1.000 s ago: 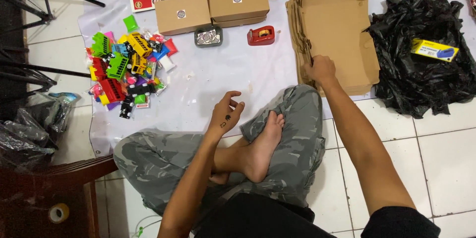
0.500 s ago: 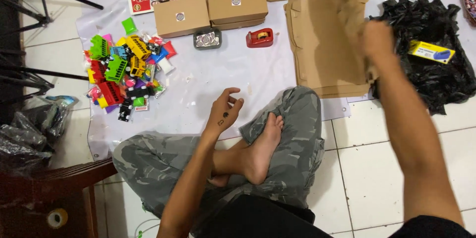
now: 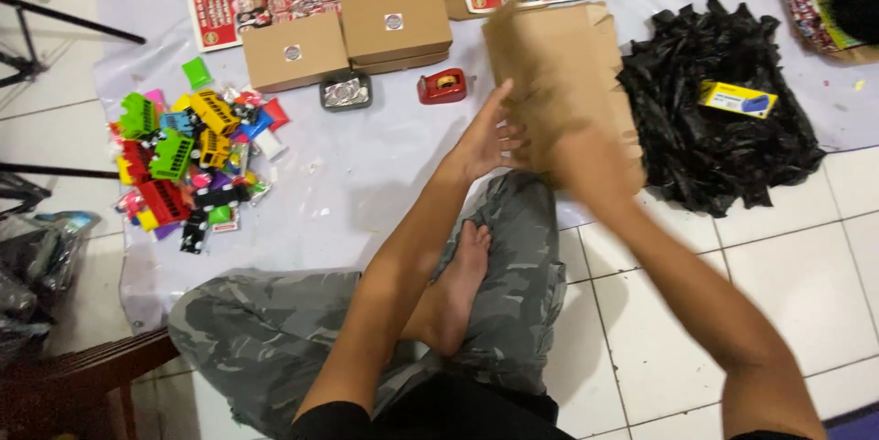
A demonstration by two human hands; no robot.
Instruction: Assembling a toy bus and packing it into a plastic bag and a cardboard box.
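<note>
a: which step is this?

b: a flat cardboard sheet [image 3: 558, 83] is up off the floor, over the stack of flat sheets. the right hand [image 3: 595, 161], blurred, grips its lower edge; fingers look closed on it. the left hand [image 3: 490, 138] is spread open, fingertips just at the sheet's left side.

a: what does the next move need?

b: likely both hands on it to fold.

a: what's around?

b: taped boxes [image 3: 348, 37], red tape dispenser [image 3: 442, 86], toy pile [image 3: 188, 152], black bags [image 3: 719, 119]. the raised knee [image 3: 513, 239] crowds the space.

Matt brown cardboard sheet [image 3: 549, 74]; glossy black plastic bags [image 3: 723, 129].
</note>
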